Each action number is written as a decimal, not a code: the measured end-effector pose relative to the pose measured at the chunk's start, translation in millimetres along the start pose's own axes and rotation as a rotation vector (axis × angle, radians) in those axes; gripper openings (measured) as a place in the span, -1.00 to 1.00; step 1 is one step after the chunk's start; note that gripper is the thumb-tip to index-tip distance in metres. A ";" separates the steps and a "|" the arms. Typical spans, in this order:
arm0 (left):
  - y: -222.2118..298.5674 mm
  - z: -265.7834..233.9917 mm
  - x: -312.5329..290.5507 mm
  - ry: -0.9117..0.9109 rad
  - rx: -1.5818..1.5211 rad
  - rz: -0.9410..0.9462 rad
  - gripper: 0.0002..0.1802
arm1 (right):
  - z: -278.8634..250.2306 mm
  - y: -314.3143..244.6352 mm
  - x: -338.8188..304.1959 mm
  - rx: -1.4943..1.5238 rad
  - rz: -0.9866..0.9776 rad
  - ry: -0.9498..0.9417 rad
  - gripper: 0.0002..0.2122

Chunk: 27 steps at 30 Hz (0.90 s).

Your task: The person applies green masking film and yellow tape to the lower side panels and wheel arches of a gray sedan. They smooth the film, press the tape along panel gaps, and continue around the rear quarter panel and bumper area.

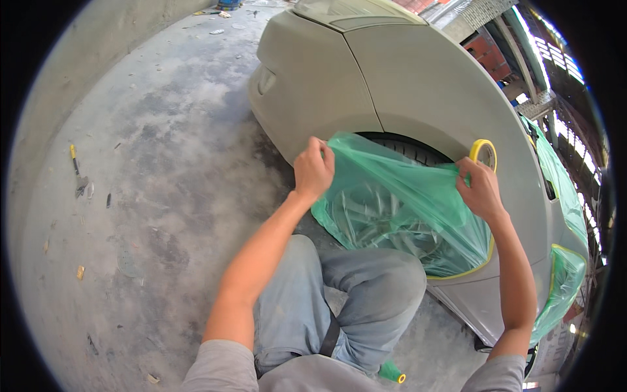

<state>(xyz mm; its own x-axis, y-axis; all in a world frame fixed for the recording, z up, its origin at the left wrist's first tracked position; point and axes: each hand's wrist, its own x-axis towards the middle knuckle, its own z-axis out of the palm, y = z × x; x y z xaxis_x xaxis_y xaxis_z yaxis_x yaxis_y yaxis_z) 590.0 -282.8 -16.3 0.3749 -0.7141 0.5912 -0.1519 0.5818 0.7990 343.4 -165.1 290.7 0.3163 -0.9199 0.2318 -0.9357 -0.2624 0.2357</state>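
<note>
A sheet of thin green masking film (pixel 392 196) hangs over the car wheel, and the rim and spokes show through it. My left hand (pixel 313 168) pinches the film's upper left corner near the bumper. At the upper right, my right hand (pixel 480 186) grips the film's edge, with a roll of yellow masking tape (pixel 483 154) at its fingers. The film is stretched between both hands. Above it, the black tyre (pixel 408 149) is bare under the wheel arch. Yellow tape (pixel 467 273) runs along the film's lower right edge on the car body.
The grey car body (pixel 418 85) curves around the wheel. More green film (pixel 563 281) covers parts farther right. On the concrete floor (pixel 163 163) lie a yellow-handled scraper (pixel 76 171) and scattered debris. A green film roll (pixel 392 374) lies beside my knee. A concrete wall (pixel 85 59) rises at left.
</note>
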 end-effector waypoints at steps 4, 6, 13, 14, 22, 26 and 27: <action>-10.9 3.6 22.8 -0.067 -0.189 -0.211 -0.80 | -3.7 -3.8 14.1 -0.023 0.084 -0.120 -0.90; -15.1 4.1 32.6 -0.075 -0.168 -0.135 -0.82 | -12.3 -5.4 17.4 0.047 0.127 0.020 -0.89; -41.0 18.2 79.6 -0.008 0.065 0.101 -0.87 | -14.6 4.4 61.8 -0.156 -0.121 0.459 -0.88; -46.2 21.2 85.5 -0.008 0.074 0.112 -0.87 | -11.9 8.2 69.9 -0.199 -0.127 0.472 -0.89; -70.4 8.6 -25.1 0.135 0.199 -0.364 -0.19 | -0.7 43.8 113.6 -0.451 -0.274 0.582 -0.90; -84.5 31.5 -97.3 -0.193 -0.029 -0.732 -0.24 | 12.4 57.1 122.8 -0.511 -0.330 0.580 -0.90; -94.5 37.7 -100.5 -0.303 -0.163 -0.859 -0.29 | 13.7 58.8 125.2 -0.519 -0.344 0.589 -0.90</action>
<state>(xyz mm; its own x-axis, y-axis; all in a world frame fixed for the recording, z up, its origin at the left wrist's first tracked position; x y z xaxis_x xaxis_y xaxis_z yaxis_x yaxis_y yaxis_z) 532.2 -280.6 -147.1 0.0403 -0.9838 -0.1749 0.2062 -0.1631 0.9648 325.8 -299.7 320.6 0.7335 -0.4743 0.4869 -0.6283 -0.1998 0.7518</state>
